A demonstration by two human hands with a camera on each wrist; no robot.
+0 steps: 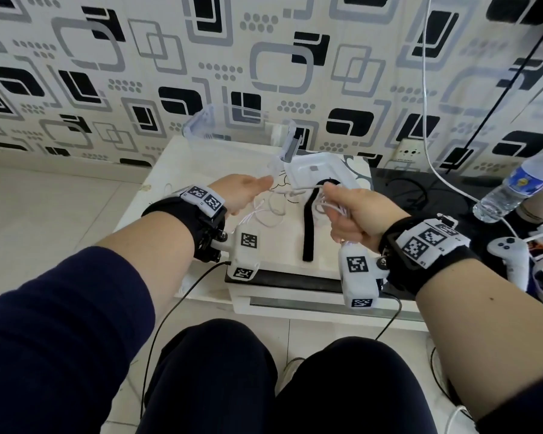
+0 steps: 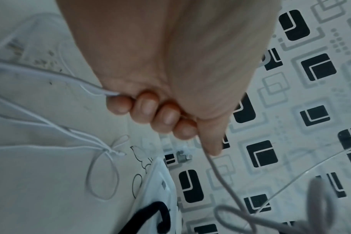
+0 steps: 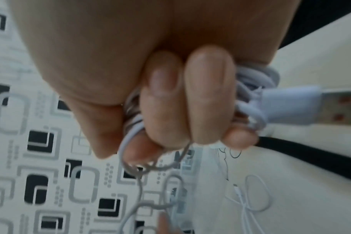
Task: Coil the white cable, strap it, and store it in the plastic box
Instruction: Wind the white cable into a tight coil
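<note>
Several thin, smooth loops of white cable (image 3: 248,79) bunched in clenched right grip (image 1: 355,211); left grip (image 1: 242,192) pinching slack strand. Flat black strap (image 1: 309,227) on glossy worktop (image 1: 176,170).

White table (image 1: 182,170), black strap (image 1: 308,228), clear box (image 1: 207,126), loose cable (image 1: 271,211)

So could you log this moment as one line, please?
coiling | right hand grips white cable coil | left hand feeds slack | strap unused
</note>
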